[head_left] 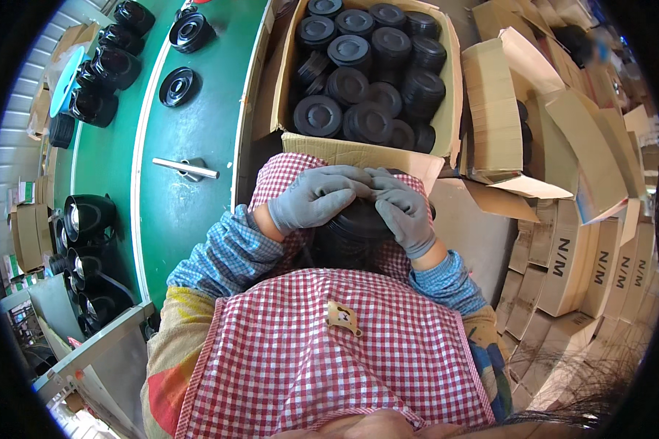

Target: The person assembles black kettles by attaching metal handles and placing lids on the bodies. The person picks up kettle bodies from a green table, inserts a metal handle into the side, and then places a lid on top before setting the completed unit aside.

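Observation:
A black, round, ridged lid-like piece (pixel 357 222) sits in my lap on top of a dark glossy body, perhaps a jug (pixel 337 252). My left hand (pixel 316 197), in a grey glove, curls over its far left side. Gloved the same way, my right hand (pixel 406 218) grips its right side, and the fingertips of both meet near the top. What lies under the fingers is hidden. Just beyond my knees, an open cardboard box (pixel 359 146) holds stacks of black round lids (pixel 318 117).
On my left runs a green table (pixel 190 234) bearing a metal bar tool (pixel 187 170), loose black round pieces (pixel 179 87) and several glossy black jugs (pixel 116 67). Open cartons (pixel 490 110) stand at the right, with stacked brown boxes (pixel 556 256) below them.

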Motion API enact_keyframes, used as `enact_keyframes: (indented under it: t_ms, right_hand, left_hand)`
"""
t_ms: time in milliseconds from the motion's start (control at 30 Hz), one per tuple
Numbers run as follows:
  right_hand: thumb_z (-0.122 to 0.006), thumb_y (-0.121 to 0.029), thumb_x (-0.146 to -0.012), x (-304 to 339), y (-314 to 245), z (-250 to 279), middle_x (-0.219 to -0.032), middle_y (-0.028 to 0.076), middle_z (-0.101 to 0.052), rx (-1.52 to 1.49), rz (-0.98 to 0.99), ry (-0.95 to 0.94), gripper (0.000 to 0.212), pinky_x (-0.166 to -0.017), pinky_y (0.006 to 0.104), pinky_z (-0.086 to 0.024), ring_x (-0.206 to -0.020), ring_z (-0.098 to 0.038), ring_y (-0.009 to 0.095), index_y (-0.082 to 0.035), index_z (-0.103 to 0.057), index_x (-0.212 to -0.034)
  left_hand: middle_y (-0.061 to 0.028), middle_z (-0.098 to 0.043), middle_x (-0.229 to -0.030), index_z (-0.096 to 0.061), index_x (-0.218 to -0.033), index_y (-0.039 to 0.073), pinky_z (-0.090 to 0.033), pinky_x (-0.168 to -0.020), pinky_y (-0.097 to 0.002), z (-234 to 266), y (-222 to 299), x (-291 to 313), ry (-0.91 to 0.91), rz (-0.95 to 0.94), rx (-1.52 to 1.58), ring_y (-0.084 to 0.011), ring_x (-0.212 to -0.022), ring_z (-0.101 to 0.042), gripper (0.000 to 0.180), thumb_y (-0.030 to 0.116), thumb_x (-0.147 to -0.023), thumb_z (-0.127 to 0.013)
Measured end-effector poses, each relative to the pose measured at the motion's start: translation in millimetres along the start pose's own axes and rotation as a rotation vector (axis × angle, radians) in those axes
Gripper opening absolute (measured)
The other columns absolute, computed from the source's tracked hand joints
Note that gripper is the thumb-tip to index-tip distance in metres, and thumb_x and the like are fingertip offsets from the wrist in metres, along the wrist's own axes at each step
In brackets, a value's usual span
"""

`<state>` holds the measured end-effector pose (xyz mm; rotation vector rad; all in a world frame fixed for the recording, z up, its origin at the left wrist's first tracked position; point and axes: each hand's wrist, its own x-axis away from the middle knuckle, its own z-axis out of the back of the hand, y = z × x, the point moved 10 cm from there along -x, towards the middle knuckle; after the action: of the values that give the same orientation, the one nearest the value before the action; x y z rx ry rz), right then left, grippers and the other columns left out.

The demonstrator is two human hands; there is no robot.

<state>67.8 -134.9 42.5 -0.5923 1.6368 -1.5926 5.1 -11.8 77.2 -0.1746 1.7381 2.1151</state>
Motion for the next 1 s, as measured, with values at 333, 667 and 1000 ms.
enact_keyframes:
  t_ms: [333,667,1000]
  right_hand:
    - [-0.069,-0.003,-0.085,0.6,-3.7,-3.4,-0.121,0.021,-0.069,0.053,0.062,-0.045,0.01,-0.117,0.0477,-0.036,-0.129,-0.058,0.036,0.003,-0.073,-0.092]
    - [-0.061,-0.007,-0.094,15.2,15.0,-9.6,-0.139,0.022,-0.06,0.091,-0.053,-0.019,0.015,-0.115,0.0408,-0.038,-0.136,-0.052,0.034,0.004,-0.07,-0.1]
    - [-0.067,-0.06,-0.088,8.0,-19.7,-3.0,-0.15,0.024,-0.05,0.041,0.046,-0.094,0.079,-0.124,0.0443,-0.022,-0.145,-0.04,0.036,-0.003,-0.058,-0.142]
  left_hand:
    - [-0.0232,-0.066,-0.124,-0.071,-0.114,-0.005,-0.049,-0.104,-0.043,-2.4,6.1,4.3,0.003,-0.078,-0.129,-0.0369,-0.116,-0.065,0.04,0.022,-0.105,-0.043]
    - [-0.0227,-0.06,-0.135,-0.068,-0.12,-0.005,-0.04,-0.112,-0.046,-9.4,-6.9,15.2,-0.035,-0.015,-0.038,-0.038,-0.128,-0.057,0.043,0.024,-0.107,-0.039]
    - [-0.0238,-0.04,-0.154,-0.058,-0.138,-0.001,-0.033,-0.118,-0.0462,10.0,-8.9,35.9,0.032,0.19,-0.063,-0.0368,-0.143,-0.042,0.083,0.061,-0.084,-0.074]
